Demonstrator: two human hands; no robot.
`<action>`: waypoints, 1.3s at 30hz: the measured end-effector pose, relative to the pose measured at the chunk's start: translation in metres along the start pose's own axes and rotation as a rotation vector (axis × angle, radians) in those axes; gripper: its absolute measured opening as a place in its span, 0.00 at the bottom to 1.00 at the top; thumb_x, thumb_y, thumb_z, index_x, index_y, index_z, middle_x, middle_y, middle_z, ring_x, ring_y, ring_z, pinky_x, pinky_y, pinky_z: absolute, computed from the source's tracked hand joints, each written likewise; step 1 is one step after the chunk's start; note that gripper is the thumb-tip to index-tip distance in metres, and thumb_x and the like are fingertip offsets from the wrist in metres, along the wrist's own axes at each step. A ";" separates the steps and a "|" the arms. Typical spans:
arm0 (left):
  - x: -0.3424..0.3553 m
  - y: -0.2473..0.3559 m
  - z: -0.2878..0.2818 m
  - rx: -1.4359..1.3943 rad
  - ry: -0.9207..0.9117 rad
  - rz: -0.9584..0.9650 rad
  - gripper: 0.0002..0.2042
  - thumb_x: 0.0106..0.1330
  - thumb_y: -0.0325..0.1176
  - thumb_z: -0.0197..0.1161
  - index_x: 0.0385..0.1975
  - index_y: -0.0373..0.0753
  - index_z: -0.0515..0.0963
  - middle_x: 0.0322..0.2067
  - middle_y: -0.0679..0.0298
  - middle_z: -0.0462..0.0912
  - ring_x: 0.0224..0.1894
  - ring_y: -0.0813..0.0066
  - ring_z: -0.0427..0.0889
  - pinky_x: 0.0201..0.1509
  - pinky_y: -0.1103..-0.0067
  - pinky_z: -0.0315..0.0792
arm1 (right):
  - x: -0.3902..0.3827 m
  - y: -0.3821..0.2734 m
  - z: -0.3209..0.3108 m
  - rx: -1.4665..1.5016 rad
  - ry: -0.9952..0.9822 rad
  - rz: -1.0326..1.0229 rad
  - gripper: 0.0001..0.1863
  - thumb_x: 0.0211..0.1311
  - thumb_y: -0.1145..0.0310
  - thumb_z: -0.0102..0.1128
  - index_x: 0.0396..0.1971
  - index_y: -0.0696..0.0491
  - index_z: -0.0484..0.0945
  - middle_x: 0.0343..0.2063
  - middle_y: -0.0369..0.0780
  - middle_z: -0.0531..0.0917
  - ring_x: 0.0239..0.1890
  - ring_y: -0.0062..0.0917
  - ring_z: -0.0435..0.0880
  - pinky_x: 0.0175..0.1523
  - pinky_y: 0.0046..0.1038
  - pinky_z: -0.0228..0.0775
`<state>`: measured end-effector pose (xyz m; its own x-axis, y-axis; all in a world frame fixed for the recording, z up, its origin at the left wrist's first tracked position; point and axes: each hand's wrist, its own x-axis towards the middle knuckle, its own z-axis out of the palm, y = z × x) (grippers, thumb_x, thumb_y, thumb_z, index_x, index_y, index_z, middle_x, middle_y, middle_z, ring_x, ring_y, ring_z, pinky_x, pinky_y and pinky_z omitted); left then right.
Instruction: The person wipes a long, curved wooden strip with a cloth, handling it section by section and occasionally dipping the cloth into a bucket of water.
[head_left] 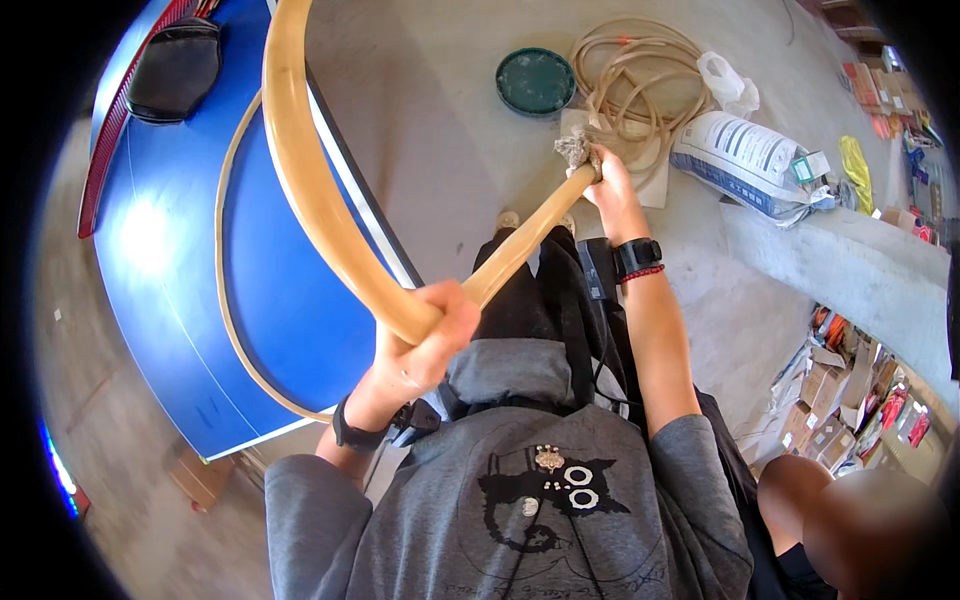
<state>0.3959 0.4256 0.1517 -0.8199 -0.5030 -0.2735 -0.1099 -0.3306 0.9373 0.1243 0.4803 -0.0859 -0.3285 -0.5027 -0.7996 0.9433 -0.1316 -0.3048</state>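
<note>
A long tan flexible hose (295,150) sweeps down from the top of the view, bends at my left hand and runs on to my right hand. My left hand (435,330) is closed around the hose at this bend, in front of my waist. Farther out, my right hand (612,185) is closed at the far end of the visible stretch, with a crumpled grey rag (574,149) bunched against the hose there. The fingers partly hide how the rag sits. More of the tan hose curves in a thin loop across the blue table on the left.
The blue table (175,290) bears a black paddle-shaped case (175,68). On the floor ahead lie a dark green round tray (536,82), coiled tan hose (625,60) and a white-and-blue sack (745,165). A concrete ledge (840,270) and cartons stand right; another person's knee (795,500) is close by.
</note>
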 end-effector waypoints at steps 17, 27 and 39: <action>0.027 -0.014 -0.008 0.349 -0.117 0.568 0.12 0.39 0.24 0.54 0.05 0.38 0.57 0.05 0.64 0.58 0.07 0.66 0.58 0.12 0.76 0.52 | -0.016 0.028 -0.009 0.023 -0.070 -0.013 0.10 0.58 0.64 0.45 0.31 0.53 0.72 0.26 0.36 0.77 0.29 0.26 0.74 0.33 0.31 0.65; 0.039 -0.012 -0.007 0.390 -0.201 0.614 0.13 0.44 0.27 0.52 0.05 0.39 0.57 0.06 0.65 0.61 0.08 0.69 0.59 0.14 0.77 0.54 | -0.054 0.043 0.019 0.087 0.025 0.156 0.15 0.59 0.63 0.44 0.44 0.54 0.66 0.41 0.43 0.73 0.44 0.34 0.72 0.49 0.40 0.65; 0.056 -0.028 0.003 0.474 -0.198 0.748 0.11 0.35 0.24 0.52 0.04 0.39 0.55 0.06 0.65 0.57 0.07 0.66 0.56 0.13 0.77 0.52 | -0.160 0.073 0.063 -0.011 -0.297 0.393 0.15 0.60 0.63 0.46 0.45 0.53 0.65 0.41 0.38 0.73 0.45 0.26 0.72 0.52 0.33 0.63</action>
<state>0.3516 0.4093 0.1111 -0.8469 -0.2937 0.4433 0.3061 0.4125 0.8580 0.2491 0.4978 0.0523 0.0812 -0.7345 -0.6737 0.9921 0.1247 -0.0164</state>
